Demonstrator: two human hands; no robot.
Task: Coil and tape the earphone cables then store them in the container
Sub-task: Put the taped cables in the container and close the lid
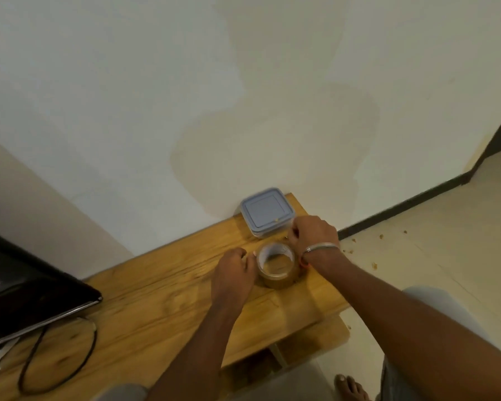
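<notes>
The brown tape roll point(276, 266) lies flat on the wooden table point(162, 302), its hole facing up, with no writing to read. The left hand point(233, 277) curls against its side, and the right hand point(313, 233) is bunched up just behind it; I cannot tell what they pinch. The container point(267, 211), lid on, sits by the wall.

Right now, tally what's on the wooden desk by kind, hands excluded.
Brown tape roll: 1
Lidded plastic container: 1
Black cable: 1
Black laptop-like device, left edge: 1
Total: 4
No earphones identifiable apart from that cable.
</notes>
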